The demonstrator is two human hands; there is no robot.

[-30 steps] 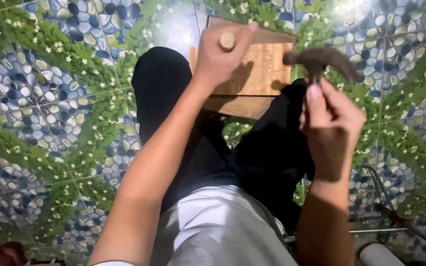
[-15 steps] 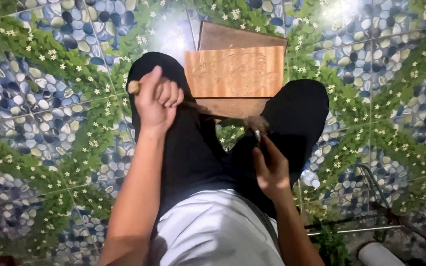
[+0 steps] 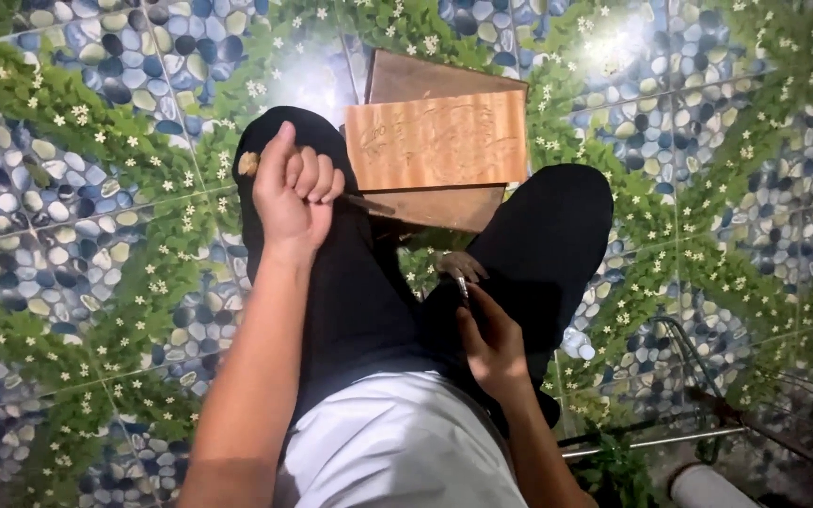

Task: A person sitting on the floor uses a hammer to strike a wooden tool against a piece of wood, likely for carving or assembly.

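My left hand [image 3: 289, 193] rests on my left knee, fist closed around a chisel [image 3: 364, 200]; its wooden handle end pokes out at the thumb side and the blade points right toward the boards. My right hand [image 3: 491, 343] hangs low between my black-trousered legs, gripping a hammer [image 3: 458, 266] with its head just above the fingers. On the floor beyond my knees, a light carved wooden board [image 3: 435, 141] lies on a darker board [image 3: 444, 80]. Neither tool touches the wood.
The floor [image 3: 68, 216] is glossy tile printed with blue pebbles and green leaves. Thin metal rods [image 3: 651, 440] and a white tube [image 3: 708, 487] lie at the lower right, beside my right leg. A light glare shows at the top right.
A second ago my left hand held the chisel on the board and my right hand raised the hammer. Both have pulled back, the left to my knee and the right down between my legs.
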